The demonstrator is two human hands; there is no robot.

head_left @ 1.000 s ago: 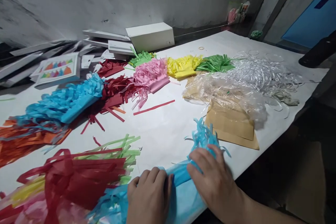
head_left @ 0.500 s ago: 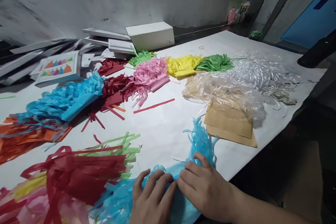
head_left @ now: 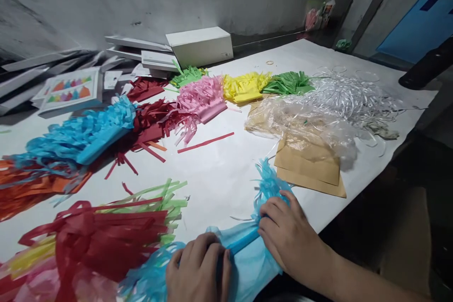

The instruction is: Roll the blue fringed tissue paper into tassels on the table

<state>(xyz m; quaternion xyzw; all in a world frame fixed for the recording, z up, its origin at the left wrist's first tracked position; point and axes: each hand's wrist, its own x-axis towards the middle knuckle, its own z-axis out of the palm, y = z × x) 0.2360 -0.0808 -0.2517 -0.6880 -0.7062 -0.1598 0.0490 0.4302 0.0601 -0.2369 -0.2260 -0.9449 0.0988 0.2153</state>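
Note:
A sheet of light blue fringed tissue paper (head_left: 252,245) lies at the table's near edge, partly rolled into a tube. My left hand (head_left: 198,271) presses down on the left part of the roll with fingers curled over it. My right hand (head_left: 288,236) grips the roll's right part, just below its loose blue fringe (head_left: 269,184). Both hands touch the same blue paper.
Fringed paper piles cover the white table (head_left: 219,174): red and green (head_left: 106,231), blue (head_left: 81,134), orange, dark red, pink (head_left: 201,101), yellow, green. Brown envelopes (head_left: 311,170) under clear plastic lie at right, with silver strips beyond. White boxes (head_left: 200,47) stand by the wall.
My hands came together on the blue paper, then moved apart again. The paper now looks rolled tighter between them. The camera shifted slightly.

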